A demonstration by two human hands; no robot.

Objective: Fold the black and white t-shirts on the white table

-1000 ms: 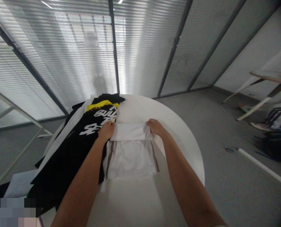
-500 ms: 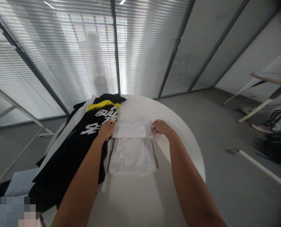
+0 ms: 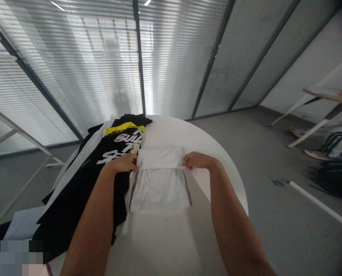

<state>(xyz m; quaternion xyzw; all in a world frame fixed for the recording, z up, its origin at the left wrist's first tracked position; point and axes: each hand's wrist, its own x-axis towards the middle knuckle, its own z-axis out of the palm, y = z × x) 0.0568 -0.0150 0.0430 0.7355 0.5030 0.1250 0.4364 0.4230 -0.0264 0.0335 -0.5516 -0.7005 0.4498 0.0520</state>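
A white garment [image 3: 159, 188] lies part-folded on the round white table [image 3: 217, 165], its far end doubled back as a flap [image 3: 159, 157]. My left hand [image 3: 123, 164] pinches the flap's left edge, fingers closed. At the flap's right edge, my right hand [image 3: 195, 160] pinches the cloth in the same way. Both hands sit at the near corners of the flap, one on each side of the garment.
A heap of black clothes with a yellow and white print [image 3: 121, 143] covers the table's left half. Glass walls with blinds stand behind. A white pole [image 3: 320, 205] and dark bags [image 3: 334, 176] lie on the grey floor to the right, near another table [image 3: 329, 96].
Both hands slid from the flap's far corners toward me along its side edges, to its near corners. The flap lies flatter on the garment.
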